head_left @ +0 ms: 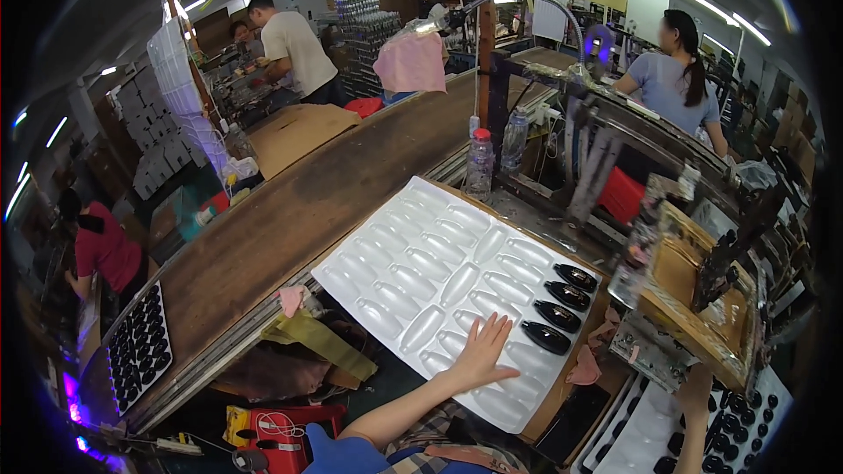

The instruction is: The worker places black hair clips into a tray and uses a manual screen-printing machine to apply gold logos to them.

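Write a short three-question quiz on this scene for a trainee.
1. How many black bottle-shaped pieces lie in the white molded tray beneath the left hand?
2. True or false: the left hand is clenched into a fist.
3. What colour is the cap on the clear plastic bottle nearest that tray? A) green B) red C) black

Key:
1. Four.
2. False; its fingers are spread.
3. B.
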